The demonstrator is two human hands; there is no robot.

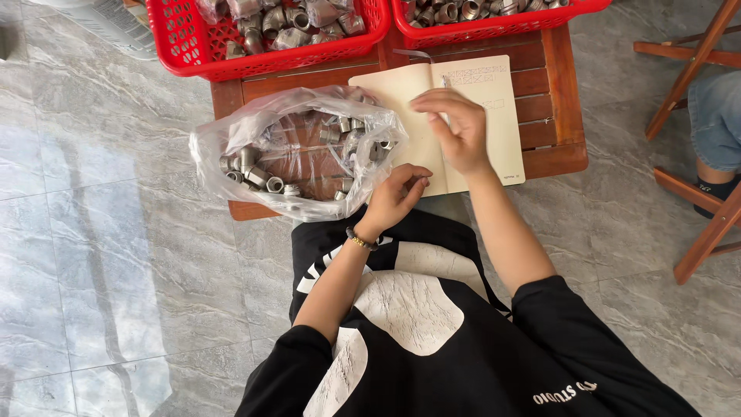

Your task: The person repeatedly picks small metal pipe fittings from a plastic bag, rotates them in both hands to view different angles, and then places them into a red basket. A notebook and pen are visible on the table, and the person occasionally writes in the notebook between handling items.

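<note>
My right hand (455, 127) lies flat on the open notebook (494, 116), fingers spread, gripping nothing; my left hand (394, 197), just left of the notebook, curls loosely beside the clear bag (231, 135) of metal fittings (262, 179) (contents unclear). Best to press the page steady

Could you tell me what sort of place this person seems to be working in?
Probably a small hardware workshop or stockroom: red baskets of metal pipe fittings, a plastic bag holding more, and an open notebook on a wooden table.

I see one view, from the head camera, looking straight down, close over the small wooden table (552, 116).
</note>
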